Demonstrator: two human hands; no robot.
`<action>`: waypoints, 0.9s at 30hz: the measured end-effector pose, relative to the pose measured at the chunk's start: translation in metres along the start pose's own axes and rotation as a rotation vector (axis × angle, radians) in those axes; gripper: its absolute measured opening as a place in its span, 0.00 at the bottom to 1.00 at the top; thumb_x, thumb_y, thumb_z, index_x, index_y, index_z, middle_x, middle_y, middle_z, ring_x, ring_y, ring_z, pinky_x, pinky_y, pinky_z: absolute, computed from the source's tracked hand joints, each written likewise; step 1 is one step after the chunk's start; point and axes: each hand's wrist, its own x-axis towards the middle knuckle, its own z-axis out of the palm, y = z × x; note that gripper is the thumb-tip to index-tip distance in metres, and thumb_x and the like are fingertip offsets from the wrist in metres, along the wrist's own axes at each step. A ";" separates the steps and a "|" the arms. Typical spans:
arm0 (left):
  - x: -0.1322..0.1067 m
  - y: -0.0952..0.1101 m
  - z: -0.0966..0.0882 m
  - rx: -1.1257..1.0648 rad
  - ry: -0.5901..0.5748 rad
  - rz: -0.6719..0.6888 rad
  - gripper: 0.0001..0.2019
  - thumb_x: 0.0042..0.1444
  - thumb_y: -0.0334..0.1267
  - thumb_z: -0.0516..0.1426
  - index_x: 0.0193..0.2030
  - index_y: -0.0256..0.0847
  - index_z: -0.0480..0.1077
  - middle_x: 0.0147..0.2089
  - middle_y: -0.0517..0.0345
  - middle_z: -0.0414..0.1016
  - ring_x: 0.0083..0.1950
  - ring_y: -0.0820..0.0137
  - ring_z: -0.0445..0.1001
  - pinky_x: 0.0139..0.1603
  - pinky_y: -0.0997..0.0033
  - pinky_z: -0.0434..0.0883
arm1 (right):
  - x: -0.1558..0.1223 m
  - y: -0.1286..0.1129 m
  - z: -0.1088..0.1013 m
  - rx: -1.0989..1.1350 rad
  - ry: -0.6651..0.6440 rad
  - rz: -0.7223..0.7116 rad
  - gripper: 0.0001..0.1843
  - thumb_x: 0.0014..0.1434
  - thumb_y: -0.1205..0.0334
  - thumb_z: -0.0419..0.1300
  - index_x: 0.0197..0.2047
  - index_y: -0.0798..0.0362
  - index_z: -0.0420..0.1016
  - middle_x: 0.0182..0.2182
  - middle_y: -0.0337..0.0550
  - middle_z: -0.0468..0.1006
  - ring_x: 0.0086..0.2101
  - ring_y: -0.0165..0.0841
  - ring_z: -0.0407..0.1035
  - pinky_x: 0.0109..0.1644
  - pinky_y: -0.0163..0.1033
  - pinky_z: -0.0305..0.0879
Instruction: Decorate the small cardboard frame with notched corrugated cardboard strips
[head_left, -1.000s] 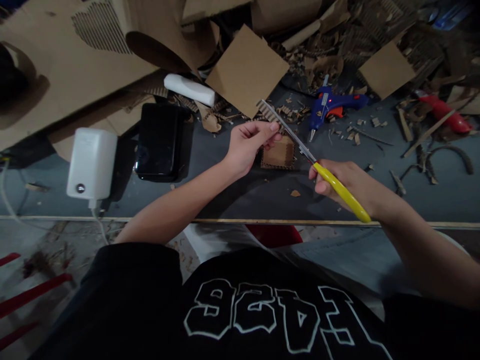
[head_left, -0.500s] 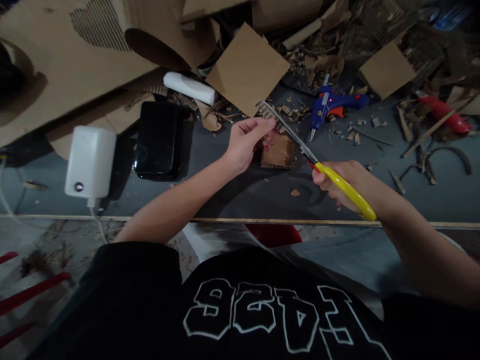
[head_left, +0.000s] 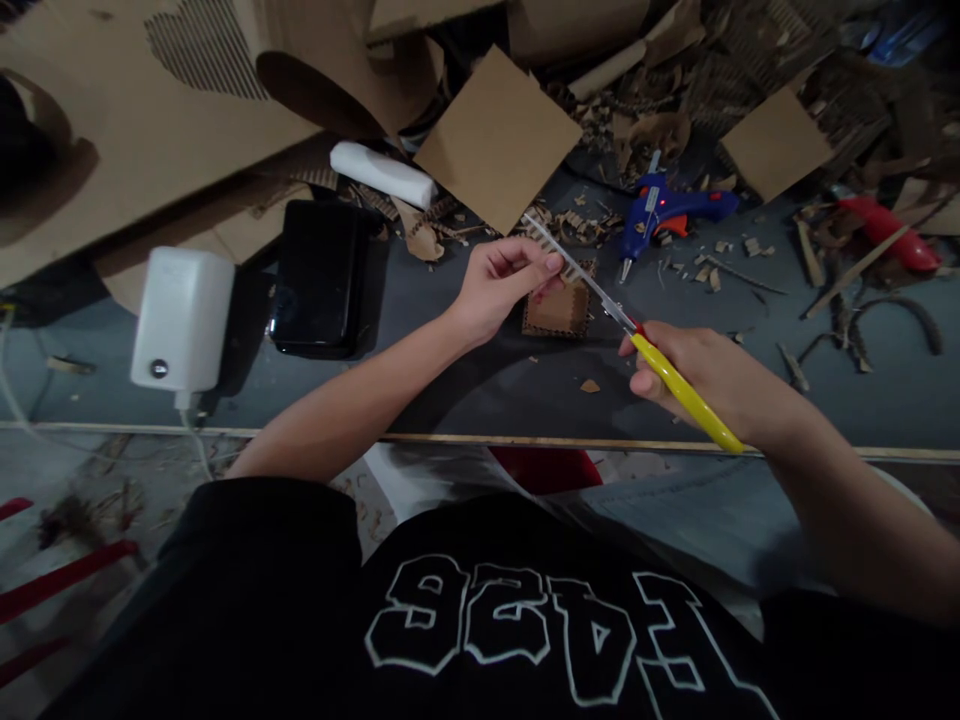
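The left hand (head_left: 499,285) had come a touch to the right since 0.5 s ago, its thumb and fingers pinched on a ribbed strip (head_left: 534,234) held up over the bench (head_left: 465,405). The right hand (head_left: 694,375) was wrapped round the yellow handle of the scissors (head_left: 679,390); their blades, a little parted then, now looked closed, lying along the strip's edge. More ribs showed past the thumb than before. The 2 hands were apart, joined only by strip and blades

The box (head_left: 556,312) had not moved, sitting just under the left fingers, which hid its top left corner from me, while the blades crossed above its right side. Beyond stood the clutter: a card square (head_left: 499,140) near the blade tips, the blue glue gun (head_left: 646,210) to the right, with scraps (head_left: 709,272) beside it, and a red tool (head_left: 892,230) farther off. To the left lay a white roll (head_left: 382,174), a black case (head_left: 316,278) and a white charger (head_left: 182,320), well clear of the fingers
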 end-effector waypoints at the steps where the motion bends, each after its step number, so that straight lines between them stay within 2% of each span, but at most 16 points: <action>1: 0.000 0.000 0.001 -0.002 0.007 -0.001 0.27 0.47 0.67 0.75 0.28 0.44 0.79 0.25 0.67 0.76 0.24 0.81 0.71 0.27 0.76 0.72 | 0.001 -0.002 0.000 -0.014 -0.025 0.039 0.50 0.56 0.05 0.40 0.37 0.46 0.68 0.31 0.50 0.77 0.28 0.43 0.70 0.36 0.47 0.59; 3: -0.001 0.002 0.002 -0.004 0.015 -0.005 0.27 0.47 0.67 0.75 0.28 0.44 0.80 0.26 0.67 0.78 0.25 0.81 0.71 0.29 0.77 0.73 | 0.002 -0.007 0.000 -0.028 -0.059 0.096 0.51 0.53 0.03 0.36 0.36 0.45 0.65 0.31 0.52 0.78 0.29 0.46 0.71 0.37 0.49 0.59; 6: -0.002 0.002 0.002 0.013 0.023 -0.009 0.27 0.48 0.69 0.73 0.29 0.44 0.81 0.28 0.66 0.80 0.26 0.81 0.73 0.30 0.76 0.74 | 0.002 -0.011 0.001 -0.017 -0.037 0.109 0.51 0.52 0.03 0.35 0.35 0.45 0.63 0.29 0.51 0.76 0.30 0.48 0.72 0.38 0.49 0.58; 10: -0.003 0.001 0.001 0.023 0.005 0.000 0.26 0.51 0.68 0.72 0.30 0.44 0.81 0.29 0.66 0.80 0.27 0.81 0.74 0.30 0.77 0.75 | 0.002 -0.008 0.001 -0.014 -0.025 0.071 0.50 0.55 0.04 0.35 0.32 0.45 0.63 0.28 0.50 0.75 0.28 0.43 0.69 0.35 0.46 0.54; 13: -0.001 -0.002 -0.001 0.030 -0.003 -0.012 0.23 0.56 0.62 0.73 0.30 0.43 0.80 0.27 0.66 0.78 0.26 0.81 0.74 0.28 0.79 0.73 | 0.002 -0.002 0.000 -0.003 -0.040 0.051 0.50 0.56 0.04 0.37 0.30 0.45 0.65 0.24 0.46 0.72 0.24 0.38 0.64 0.33 0.45 0.52; 17: 0.005 -0.003 -0.006 0.019 0.039 -0.097 0.19 0.63 0.52 0.72 0.30 0.41 0.78 0.27 0.67 0.77 0.25 0.82 0.74 0.27 0.80 0.71 | 0.003 0.001 0.002 0.065 -0.022 0.064 0.47 0.59 0.06 0.42 0.28 0.45 0.64 0.20 0.41 0.68 0.21 0.34 0.61 0.30 0.43 0.52; 21: 0.015 -0.001 -0.014 0.017 0.109 -0.143 0.21 0.65 0.50 0.71 0.28 0.39 0.74 0.26 0.67 0.76 0.24 0.82 0.74 0.23 0.83 0.68 | 0.004 0.001 0.005 0.065 -0.019 0.060 0.47 0.60 0.07 0.42 0.27 0.45 0.64 0.19 0.41 0.67 0.21 0.33 0.60 0.29 0.42 0.52; 24: 0.018 0.003 -0.016 0.006 0.101 -0.141 0.21 0.63 0.48 0.73 0.26 0.39 0.74 0.24 0.67 0.76 0.22 0.83 0.71 0.22 0.83 0.67 | 0.003 0.002 0.004 0.038 -0.019 0.048 0.49 0.59 0.06 0.38 0.29 0.46 0.65 0.20 0.41 0.68 0.21 0.34 0.61 0.30 0.43 0.53; 27: 0.015 0.007 -0.012 -0.009 0.077 -0.150 0.19 0.61 0.46 0.74 0.26 0.40 0.76 0.24 0.68 0.76 0.21 0.84 0.69 0.23 0.83 0.69 | 0.002 0.004 0.000 0.046 -0.025 -0.008 0.52 0.56 0.04 0.36 0.35 0.47 0.68 0.27 0.46 0.75 0.26 0.38 0.68 0.32 0.46 0.59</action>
